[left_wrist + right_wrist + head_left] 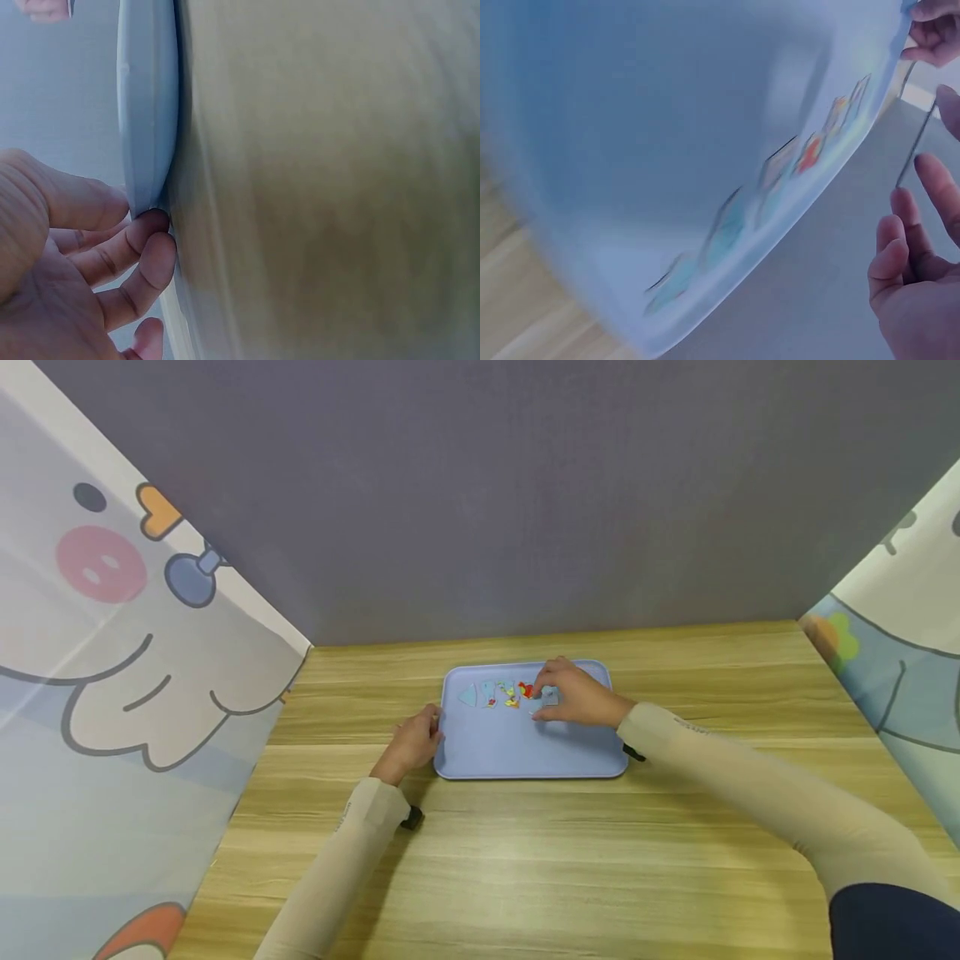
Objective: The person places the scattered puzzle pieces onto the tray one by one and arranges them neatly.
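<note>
A light blue tray (517, 752) lies on the table with a row of flat, printed puzzle pieces (488, 695) along its far side. My left hand (415, 739) grips the tray's left edge; in the left wrist view, its thumb and curled fingers (150, 262) pinch the rim. Over the tray's right half, my right hand (576, 695) reaches in above the row. A thin flat piece (916, 146), seen nearly edge-on in the right wrist view, is pinched between the right thumb and fingers; its printed face is hidden there. A red piece (527, 691) lies just left of the right fingers.
Wood-grain table (510, 860) surrounds the tray. A grey upright panel (525, 510) stands behind the table. Walls with cartoon prints (112, 693) flank both sides. A dark wrist strap part (412, 817) shows below the left hand.
</note>
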The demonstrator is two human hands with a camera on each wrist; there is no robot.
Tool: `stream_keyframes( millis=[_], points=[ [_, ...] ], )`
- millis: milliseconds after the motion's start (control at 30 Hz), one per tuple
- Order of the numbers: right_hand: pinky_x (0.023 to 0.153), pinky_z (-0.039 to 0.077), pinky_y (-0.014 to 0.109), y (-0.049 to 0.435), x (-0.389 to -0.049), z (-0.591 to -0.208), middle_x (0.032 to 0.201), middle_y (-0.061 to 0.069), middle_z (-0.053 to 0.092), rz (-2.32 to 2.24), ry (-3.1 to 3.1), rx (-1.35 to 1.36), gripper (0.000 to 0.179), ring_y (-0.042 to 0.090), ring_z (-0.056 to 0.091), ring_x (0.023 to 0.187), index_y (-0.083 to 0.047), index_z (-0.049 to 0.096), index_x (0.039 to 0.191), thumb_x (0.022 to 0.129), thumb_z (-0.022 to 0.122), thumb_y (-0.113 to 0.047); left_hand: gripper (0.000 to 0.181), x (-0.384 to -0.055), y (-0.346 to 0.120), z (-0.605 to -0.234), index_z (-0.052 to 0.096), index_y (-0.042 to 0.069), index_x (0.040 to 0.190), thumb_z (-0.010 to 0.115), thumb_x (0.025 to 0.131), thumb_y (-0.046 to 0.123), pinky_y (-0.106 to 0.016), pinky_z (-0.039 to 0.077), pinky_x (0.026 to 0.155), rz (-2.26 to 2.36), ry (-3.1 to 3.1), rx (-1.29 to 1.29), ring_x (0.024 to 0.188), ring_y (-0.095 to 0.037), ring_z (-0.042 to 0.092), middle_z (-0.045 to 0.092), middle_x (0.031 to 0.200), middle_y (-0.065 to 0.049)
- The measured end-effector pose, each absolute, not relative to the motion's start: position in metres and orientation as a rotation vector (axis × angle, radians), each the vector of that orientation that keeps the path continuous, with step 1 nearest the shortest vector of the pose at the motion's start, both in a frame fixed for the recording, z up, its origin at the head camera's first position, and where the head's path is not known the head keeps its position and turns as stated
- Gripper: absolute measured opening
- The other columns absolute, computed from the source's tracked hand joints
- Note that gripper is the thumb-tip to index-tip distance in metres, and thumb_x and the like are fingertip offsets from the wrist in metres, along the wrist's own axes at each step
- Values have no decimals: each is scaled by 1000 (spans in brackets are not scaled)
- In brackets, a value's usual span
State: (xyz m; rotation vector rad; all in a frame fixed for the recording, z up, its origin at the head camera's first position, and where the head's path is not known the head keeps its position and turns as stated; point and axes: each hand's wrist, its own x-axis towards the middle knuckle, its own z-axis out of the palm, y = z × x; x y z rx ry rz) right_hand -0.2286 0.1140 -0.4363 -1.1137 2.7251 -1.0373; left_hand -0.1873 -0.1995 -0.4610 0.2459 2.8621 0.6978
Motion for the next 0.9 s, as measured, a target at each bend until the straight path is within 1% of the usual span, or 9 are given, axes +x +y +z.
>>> stream_keyframes(
  millis=[200, 300, 433, 567, 667, 900],
  points=[
    [83, 40, 36, 79, -227, -436, 96, 4, 57, -1008, 2631, -1161, 29, 24, 46, 94, -6, 70, 91, 69, 86, -18, 40, -189, -199, -462, 47, 1, 129, 60, 91, 5, -72, 16, 96, 683, 2877, 241, 83, -24, 58, 59, 85, -4],
    [83, 41, 35, 63, -226, -437, 98, 2, 58, -940, 2602, -1148, 29, 23, 45, 96, -6, 71, 92, 70, 85, -20, 40, -189, -198, -464, 48, 1, 129, 59, 92, 6, -72, 17, 95, 681, 2881, 235, 84, -24, 58, 59, 85, -4],
    [84, 40, 35, 48, -223, -436, 99, 1, 59, -834, 2596, -1142, 30, 20, 44, 97, -7, 72, 93, 69, 85, -21, 40, -190, -196, -466, 47, 2, 130, 59, 92, 6, -72, 17, 95, 690, 2877, 231, 84, -23, 58, 59, 86, -3],
    [83, 39, 36, 39, -220, -438, 95, 2, 58, -779, 2597, -1125, 28, 22, 44, 94, -8, 72, 89, 68, 87, -20, 40, -190, -195, -466, 47, 2, 130, 59, 92, 6, -72, 16, 95, 704, 2875, 229, 82, -24, 58, 59, 86, -4],
    [84, 39, 34, 36, -219, -443, 93, 1, 57, -730, 2608, -1084, 26, 21, 43, 93, -11, 72, 87, 68, 87, -20, 40, -190, -194, -465, 48, 1, 129, 59, 91, 5, -72, 17, 95, 704, 2879, 236, 82, -24, 57, 59, 86, -4],
    [84, 39, 33, 33, -218, -453, 92, -2, 53, -675, 2619, -1049, 25, 20, 43, 93, -14, 71, 86, 67, 87, -19, 40, -190, -194, -465, 48, 1, 129, 60, 91, 5, -73, 18, 94, 702, 2886, 249, 81, -24, 57, 58, 84, -4]
  ],
)
